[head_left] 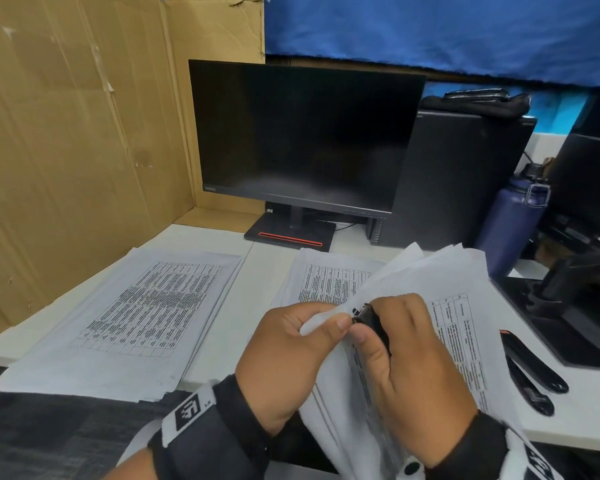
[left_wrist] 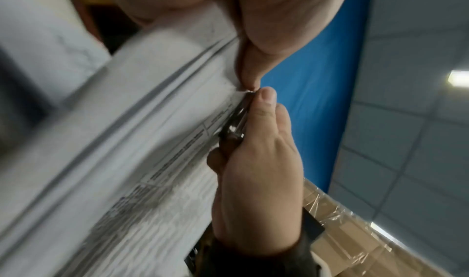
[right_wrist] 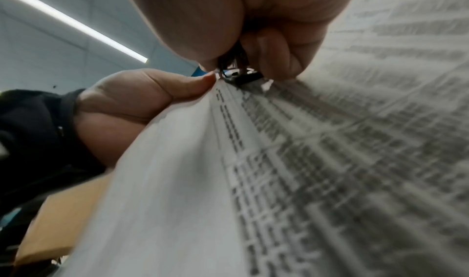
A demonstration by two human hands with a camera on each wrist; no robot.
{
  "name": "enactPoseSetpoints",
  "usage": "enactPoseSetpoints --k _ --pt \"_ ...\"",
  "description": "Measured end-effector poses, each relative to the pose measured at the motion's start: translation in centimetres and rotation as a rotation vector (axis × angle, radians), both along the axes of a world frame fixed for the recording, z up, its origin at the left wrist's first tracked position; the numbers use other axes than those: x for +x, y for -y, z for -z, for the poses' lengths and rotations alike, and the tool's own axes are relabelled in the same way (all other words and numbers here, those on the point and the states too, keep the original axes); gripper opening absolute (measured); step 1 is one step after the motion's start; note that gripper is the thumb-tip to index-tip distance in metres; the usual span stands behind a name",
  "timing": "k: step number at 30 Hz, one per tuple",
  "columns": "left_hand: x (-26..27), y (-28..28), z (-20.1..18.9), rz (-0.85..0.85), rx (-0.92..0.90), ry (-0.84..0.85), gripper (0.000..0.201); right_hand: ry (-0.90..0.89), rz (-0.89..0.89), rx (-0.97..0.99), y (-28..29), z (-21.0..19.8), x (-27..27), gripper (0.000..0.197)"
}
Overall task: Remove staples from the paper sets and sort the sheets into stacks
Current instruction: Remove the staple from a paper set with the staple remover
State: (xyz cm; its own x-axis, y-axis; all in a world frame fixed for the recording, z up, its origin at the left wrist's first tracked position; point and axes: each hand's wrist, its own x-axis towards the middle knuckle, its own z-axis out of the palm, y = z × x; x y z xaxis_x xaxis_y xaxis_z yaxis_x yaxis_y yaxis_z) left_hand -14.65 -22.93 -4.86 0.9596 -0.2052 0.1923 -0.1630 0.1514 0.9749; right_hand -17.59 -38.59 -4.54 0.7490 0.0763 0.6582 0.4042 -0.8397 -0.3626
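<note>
Left hand [head_left: 284, 355] pinching stapled corner of paper set [head_left: 440, 327], held up over table's near right edge; right hand [head_left: 406, 362] clamped on staple remover [head_left: 371, 322], nose touching that corner (staple itself not visible), tool axis along page edge

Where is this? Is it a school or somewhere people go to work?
Most likely an office desk. A dark computer monitor stands at the back with a black computer tower beside it, stacks of printed sheets lie on the white desk, and a black stapler lies nearby.
</note>
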Motion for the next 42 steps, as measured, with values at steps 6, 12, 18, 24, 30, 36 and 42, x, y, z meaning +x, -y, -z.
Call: enactPoseSetpoints --k 6,12,18,24,30,36,42 --pt "0.2 0.2 0.4 -0.001 -0.095 -0.172 0.013 0.026 -0.004 -0.019 -0.3 0.1 0.5 0.036" --pt "0.8 -0.3 -0.3 0.047 -0.137 -0.217 0.014 0.083 -0.015 -0.128 0.0 0.3 0.7 0.025" --pt "0.9 0.2 0.8 0.028 -0.179 -0.308 0.019 0.026 0.038 -0.069 -0.8 1.6 1.1 0.033" --pt "1.0 -0.1 0.3 0.039 -0.181 -0.344 0.012 -0.011 0.027 -0.142 -0.6 1.4 1.1 0.023" --pt "1.0 0.0 0.9 0.038 -0.145 -0.406 0.018 -0.025 0.058 -0.259 -0.6 1.5 0.7 0.030" --pt "0.8 0.1 0.7 0.079 -0.193 -0.492 0.010 0.041 0.031 -0.191 -0.9 2.5 0.5 0.038" --pt "0.7 0.2 0.7 0.091 -0.221 -0.537 0.008 0.098 0.020 -0.174 -1.0 2.7 0.5 0.044"
